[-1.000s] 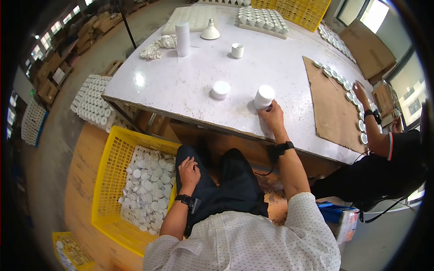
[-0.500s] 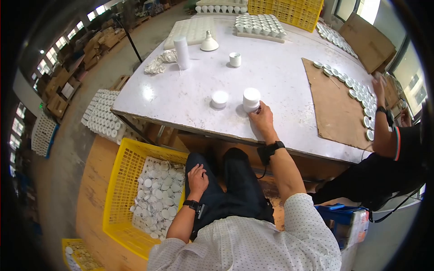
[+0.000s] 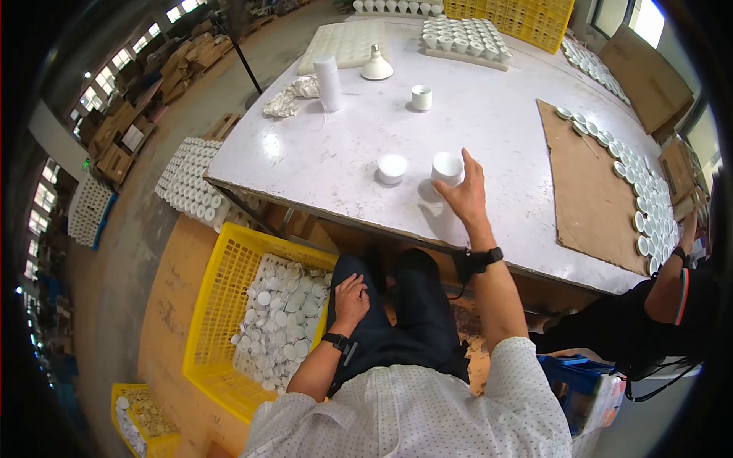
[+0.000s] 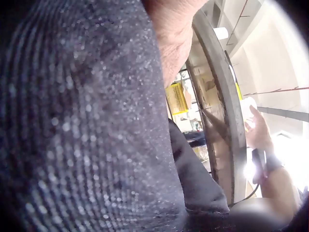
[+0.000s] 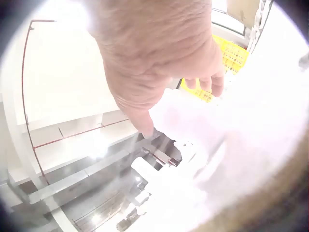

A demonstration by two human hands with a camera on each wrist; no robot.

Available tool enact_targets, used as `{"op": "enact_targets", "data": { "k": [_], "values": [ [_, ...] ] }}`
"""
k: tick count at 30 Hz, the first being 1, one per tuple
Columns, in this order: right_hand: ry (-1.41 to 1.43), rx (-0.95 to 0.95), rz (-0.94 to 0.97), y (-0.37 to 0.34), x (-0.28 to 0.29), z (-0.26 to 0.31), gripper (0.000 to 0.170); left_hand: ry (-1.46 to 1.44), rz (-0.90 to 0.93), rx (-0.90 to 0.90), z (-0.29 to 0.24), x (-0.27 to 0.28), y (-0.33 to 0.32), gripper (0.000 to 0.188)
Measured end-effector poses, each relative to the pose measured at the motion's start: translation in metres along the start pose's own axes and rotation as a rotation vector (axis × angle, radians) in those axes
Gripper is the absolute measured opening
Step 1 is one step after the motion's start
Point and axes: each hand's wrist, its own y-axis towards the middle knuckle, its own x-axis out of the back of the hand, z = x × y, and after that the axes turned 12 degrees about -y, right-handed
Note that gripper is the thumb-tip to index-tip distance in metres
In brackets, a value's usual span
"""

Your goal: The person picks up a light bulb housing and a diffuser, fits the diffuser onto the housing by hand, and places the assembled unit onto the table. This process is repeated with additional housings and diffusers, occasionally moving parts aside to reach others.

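Note:
In the head view a white cup-shaped piece [image 3: 447, 166] stands upright near the table's front edge. My right hand [image 3: 467, 191] is at its right side, thumb at the near side and the other fingers straight and spread away from it. The right wrist view shows this hand [image 5: 159, 63] with thumb and fingers wide apart. A short white round piece [image 3: 392, 167] sits just left of the cup-shaped piece. Farther back is a small ribbed white cup [image 3: 421, 97]. My left hand [image 3: 351, 302] rests on my thigh, fingers relaxed, holding nothing.
At the back stand a white cylinder [image 3: 327, 84], crumpled cloth [image 3: 292, 96], a lamp-shaped piece [image 3: 376, 65] and a tray of white cups [image 3: 467, 42]. Brown cardboard [image 3: 584, 191] with white rings lies right, beside another person's arm [image 3: 672, 286]. A yellow crate [image 3: 200, 336] holds white discs.
My right hand has loosened from the white stack it gripped; its fingers are now spread. The stack looks shorter, its top now hollow. The other person's arm has moved. The left hand stays put.

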Motion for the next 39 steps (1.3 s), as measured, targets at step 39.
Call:
{"op": "enact_targets", "data": {
  "k": [39],
  "values": [
    [-0.244, 0.377, 0.390, 0.048, -0.025, 0.083, 0.060, -0.074, -0.027, 0.094, 0.006, -0.001, 0.008, 0.012]
  ]
}}
